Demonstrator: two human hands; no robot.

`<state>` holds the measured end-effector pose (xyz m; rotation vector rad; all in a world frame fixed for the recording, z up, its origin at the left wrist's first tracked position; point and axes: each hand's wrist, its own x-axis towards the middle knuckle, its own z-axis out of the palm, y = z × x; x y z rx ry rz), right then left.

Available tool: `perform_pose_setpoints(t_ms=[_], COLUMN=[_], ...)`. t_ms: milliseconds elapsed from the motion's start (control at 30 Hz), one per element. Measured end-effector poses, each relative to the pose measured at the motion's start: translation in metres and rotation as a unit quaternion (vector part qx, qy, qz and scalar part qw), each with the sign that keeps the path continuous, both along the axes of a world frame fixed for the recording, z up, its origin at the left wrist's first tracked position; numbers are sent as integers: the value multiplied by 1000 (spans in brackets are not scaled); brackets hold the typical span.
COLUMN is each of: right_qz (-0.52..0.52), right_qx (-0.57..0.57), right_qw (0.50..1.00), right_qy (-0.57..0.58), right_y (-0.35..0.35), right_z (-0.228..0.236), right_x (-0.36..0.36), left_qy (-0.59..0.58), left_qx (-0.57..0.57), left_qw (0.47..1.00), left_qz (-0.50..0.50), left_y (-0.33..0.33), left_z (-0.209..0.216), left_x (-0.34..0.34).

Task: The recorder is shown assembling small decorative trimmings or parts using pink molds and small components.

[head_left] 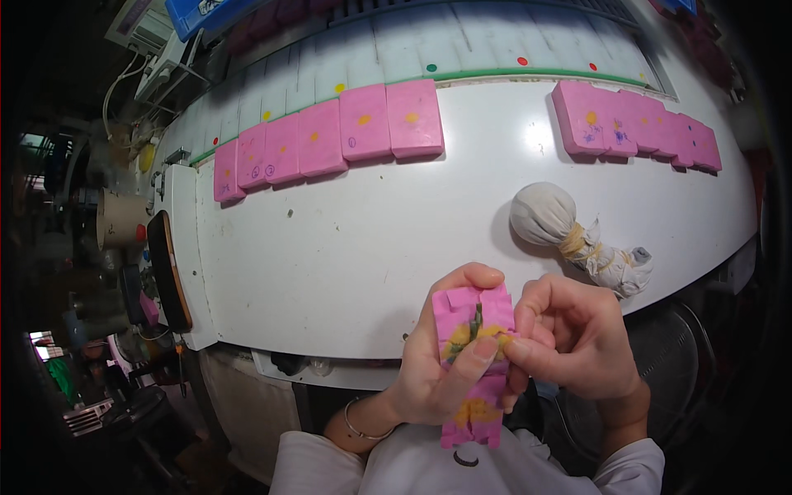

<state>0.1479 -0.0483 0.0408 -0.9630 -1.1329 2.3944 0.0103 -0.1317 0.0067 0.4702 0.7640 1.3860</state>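
Above my lap, my left hand [441, 363] is wrapped round a pink, rubbery mould [472, 412] with ragged edges. Yellow patches stain its face, and a dark green strip [477, 318] lies along its upper middle. My left thumb presses across the yellow area. Thumb and finger of my right hand [577, 338] are pinched together at the mould's right edge, beside a yellow bit [502, 340]. What exactly sits in that pinch is too small to tell. Beyond my right hand lies a tied white cloth bundle [544, 214], round at one end and bound with tan bands.
On the white table [330, 256], a row of pink blocks [322, 136] stands at the back left and another row of pink blocks [590, 124] at the back right. Behind them runs a green-edged strip with coloured dots. A dark, brown-edged long object [169, 272] lies at the left edge.
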Motion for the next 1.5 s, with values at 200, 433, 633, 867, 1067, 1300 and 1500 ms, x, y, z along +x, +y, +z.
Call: perform_pose_setpoints(t_ms=[200,433,633,867,1067,1300,1500], right_qz=[-163,-54,-45,-82,-96,-76,-81], right_qx=[124,89,351,475,477,504,503], right_qw=[977,987,892,832,847,844,850], right_qy=[-52,-125,-280,-273,-216,-166,-137], right_y=[0,0,0,-6,-10,-14,-19], right_z=[-7,-38,-41,-40,-31,-18,-20], right_x=[8,-1,-5,-5,-5,-7,-8], left_qy=[-41,-40,-68,-106,-97,-69,1], left_qx=[31,45,67,10,12,-1,-31], left_qw=[998,998,995,994,995,998,1000], left_qz=[36,-15,-18,-15,-17,-14,-4], left_y=[-5,-1,-2,-2,-1,-1,-2], left_z=[-1,-2,-9,-5,-6,0,2], left_x=[-13,-12,-14,-14,-15,-15,-13])
